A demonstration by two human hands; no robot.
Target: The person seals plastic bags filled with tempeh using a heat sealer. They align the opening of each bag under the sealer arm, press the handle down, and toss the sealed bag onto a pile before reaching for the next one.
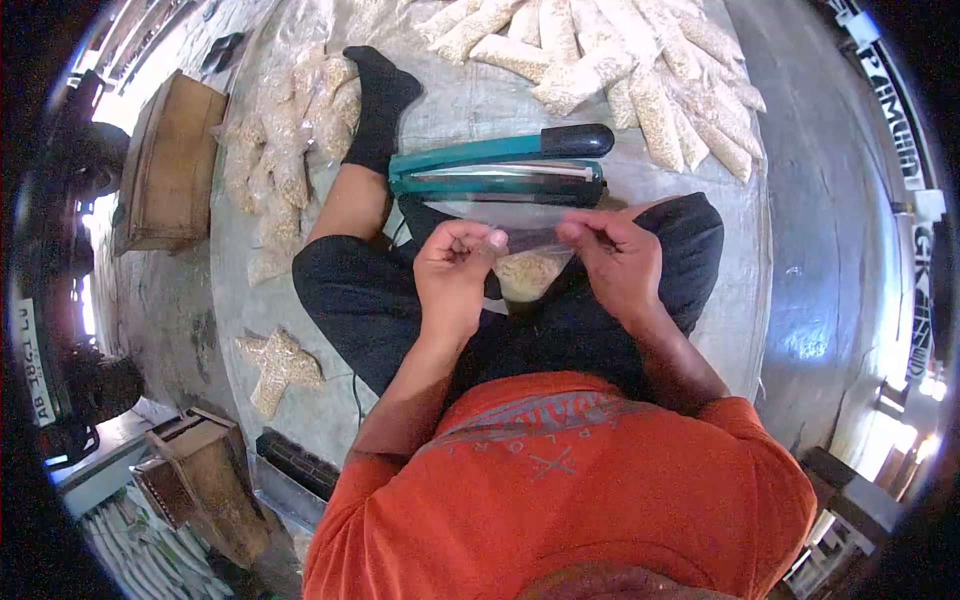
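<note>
**While both hands pinch it, a grain bag lies mouth-first toward the sealer**

Where the person sits cross-legged on the grey platform (470, 100), a clear plastic bag (528, 272) is held over the lap. The left hand (455, 270) and right hand (615, 260) each have a closed grip on it, thumb against fingertips, one at either side. Its grain has settled at the end nearer the body, and its empty clear end points away toward the teal sealer (500, 175), just beside it. The sealer's long axis runs left to right, with its black handle at the right. Filled bags (620, 60) lie heaped beyond, and more (280, 140) lie at the left.
</note>
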